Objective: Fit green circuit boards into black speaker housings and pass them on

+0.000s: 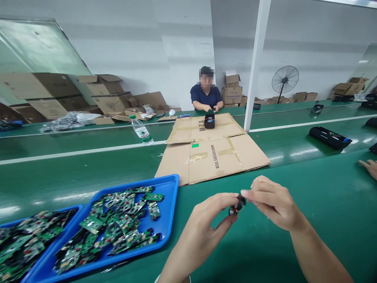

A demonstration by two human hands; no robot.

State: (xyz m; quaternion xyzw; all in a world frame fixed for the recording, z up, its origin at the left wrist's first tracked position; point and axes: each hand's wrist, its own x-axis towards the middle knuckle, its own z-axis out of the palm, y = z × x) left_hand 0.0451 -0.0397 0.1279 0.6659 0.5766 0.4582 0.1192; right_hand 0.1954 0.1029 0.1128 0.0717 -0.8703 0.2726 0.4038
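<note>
Above the green table, my left hand (pixel 206 220) grips a small circuit board (pixel 233 210) with a black part between thumb and fingers. My right hand (pixel 273 200) is closed, its fingertips pinching the upper right end of the same piece, where they are slightly blurred. The fingers cover much of the board. To the left of my hands lies a blue tray (pixel 174 208) holding many green circuit boards (pixel 122 220) with black parts. A second blue tray (pixel 77 214) of similar boards sits at the far left, against the first.
Flattened cardboard (pixel 203 167) lies ahead, with a black housing (pixel 209 121) on it near a seated co-worker (pixel 207 96). A water bottle (pixel 141 131) stands tilted in view at left. More black housings (pixel 330 138) are at right, near another person's hand (pixel 369 168).
</note>
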